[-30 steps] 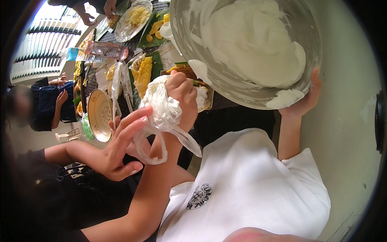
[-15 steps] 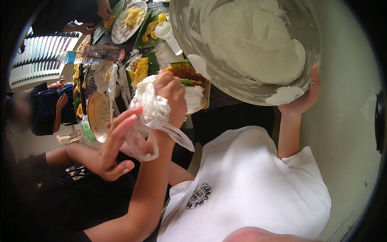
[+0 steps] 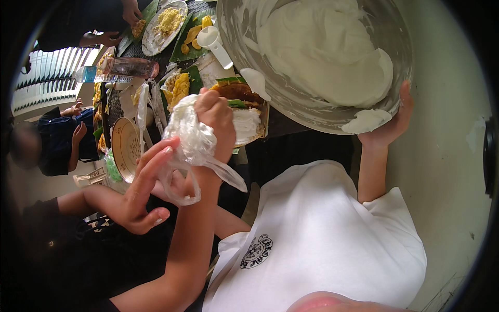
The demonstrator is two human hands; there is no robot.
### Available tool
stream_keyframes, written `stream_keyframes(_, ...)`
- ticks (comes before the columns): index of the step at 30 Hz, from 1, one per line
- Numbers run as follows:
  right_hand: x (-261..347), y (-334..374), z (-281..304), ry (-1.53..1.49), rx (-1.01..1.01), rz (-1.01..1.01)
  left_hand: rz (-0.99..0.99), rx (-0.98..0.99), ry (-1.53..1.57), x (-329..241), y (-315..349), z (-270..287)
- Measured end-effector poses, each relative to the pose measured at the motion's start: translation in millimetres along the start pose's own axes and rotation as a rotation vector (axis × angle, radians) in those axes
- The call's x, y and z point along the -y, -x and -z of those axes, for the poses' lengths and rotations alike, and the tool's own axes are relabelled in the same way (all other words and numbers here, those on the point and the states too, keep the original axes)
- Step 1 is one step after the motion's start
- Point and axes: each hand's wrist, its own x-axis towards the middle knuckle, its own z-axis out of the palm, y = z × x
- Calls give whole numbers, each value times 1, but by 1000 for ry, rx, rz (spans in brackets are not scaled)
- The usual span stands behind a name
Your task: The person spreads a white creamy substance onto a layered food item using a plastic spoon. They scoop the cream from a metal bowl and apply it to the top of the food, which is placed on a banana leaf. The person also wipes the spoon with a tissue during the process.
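My right hand (image 3: 387, 122) grips the lower right side of a big metal mixing bowl (image 3: 291, 112) of fluffy white cream (image 3: 325, 57). From the white sleeve my left arm (image 3: 228, 222) reaches leftward behind a co-worker's forearm. My left hand (image 3: 176, 183) is mostly hidden behind a clear plastic bag (image 3: 189, 138) holding white cream; whether it touches the bag I cannot tell. The dark-sleeved co-worker's fist (image 3: 217, 122) squeezes that bag, their other hand (image 3: 138, 203) spread beside it. Beyond the fist lies a tray (image 3: 266, 122) with a brown-glazed food (image 3: 236, 94) and white cream (image 3: 247, 125).
A white scoop (image 3: 222, 54) and yellow food pieces (image 3: 180, 89) on leaves lie beside the bowl. Further left are a plate of yellow crumbs (image 3: 169, 22), bottles (image 3: 130, 67) and a patterned bowl (image 3: 125, 148). Other people stand around the table; a pale wall (image 3: 452, 156) is right.
The co-worker's fist and the cream bag have shifted slightly left. My right hand keeps its place on the bowl.
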Motion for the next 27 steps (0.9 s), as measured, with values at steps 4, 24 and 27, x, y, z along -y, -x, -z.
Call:
stream_keyframes(4, -1, -3, 11, -139, 152, -15, 43, 28, 97, 2, 6, -5)
stream_keyframes(24, -3, -1, 7, -83, -20, -26, -765, 156, -1602, -50, 84, 49)
stream_keyframes(27, -5, -2, 8, -117, -29, -42, -819, 173, -1673, -52, 108, 64)
